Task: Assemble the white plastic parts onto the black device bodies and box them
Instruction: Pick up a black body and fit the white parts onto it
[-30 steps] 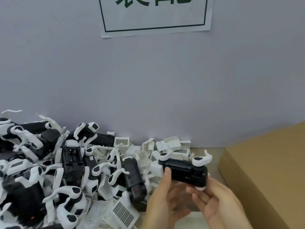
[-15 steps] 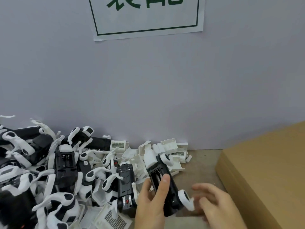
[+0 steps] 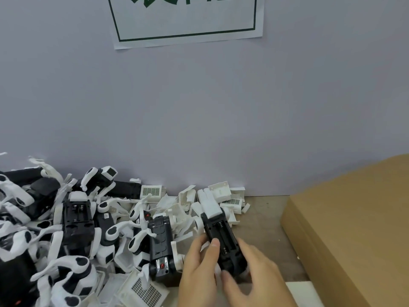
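1. Body first: the long black plastic device body with the open battery bay (image 3: pixel 222 237) is lying bay-up at the right edge of the pile, its far end touching a white rectangular plastic cover piece (image 3: pixel 210 204).
2. Your left hand (image 3: pixel 199 269) has it, thumb curled over the top edge and fingers underneath. Your right hand (image 3: pixel 254 278) looks loosely spread, fingertips at the near end, not really clamped on anything.
3. My guess is you're seating the white piece. Keep the body pinned with the left hand, line up the edges square, then press evenly so nothing cocks sideways.
4. The brown cardboard box (image 3: pixel 354 229) is just to your right, so it's a short trip once the part is on.
5. Can't tell if the white piece has actually clicked in. The body's underside is hidden, and the heap of black-and-white parts (image 3: pixel 77 229) runs off the left edge.
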Motion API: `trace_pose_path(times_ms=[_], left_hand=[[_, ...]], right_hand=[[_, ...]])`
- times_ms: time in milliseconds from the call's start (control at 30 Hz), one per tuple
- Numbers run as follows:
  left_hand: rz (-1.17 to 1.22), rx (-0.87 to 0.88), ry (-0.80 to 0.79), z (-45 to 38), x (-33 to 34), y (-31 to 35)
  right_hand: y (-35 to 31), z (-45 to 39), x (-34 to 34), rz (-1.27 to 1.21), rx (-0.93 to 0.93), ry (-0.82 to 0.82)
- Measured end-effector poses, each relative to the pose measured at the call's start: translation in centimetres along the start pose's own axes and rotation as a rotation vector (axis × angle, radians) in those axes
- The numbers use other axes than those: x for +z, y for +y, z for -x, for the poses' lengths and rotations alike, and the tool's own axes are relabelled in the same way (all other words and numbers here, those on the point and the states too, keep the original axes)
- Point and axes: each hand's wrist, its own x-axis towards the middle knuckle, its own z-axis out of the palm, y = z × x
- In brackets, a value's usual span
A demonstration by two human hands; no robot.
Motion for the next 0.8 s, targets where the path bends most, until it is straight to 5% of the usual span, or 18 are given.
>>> trace_pose_path(times_ms=[433,800], left_hand=[[0.083,0.081,-0.160,0.4,0.4,0.6],[-0.100,0.168,-0.175,0.3,0.0,0.6]], right_hand=[[0.1,0.0,0.1,0.034,-0.006,0.161],[0.7,-0.1,2.6,0.041,0.031,0.259]])
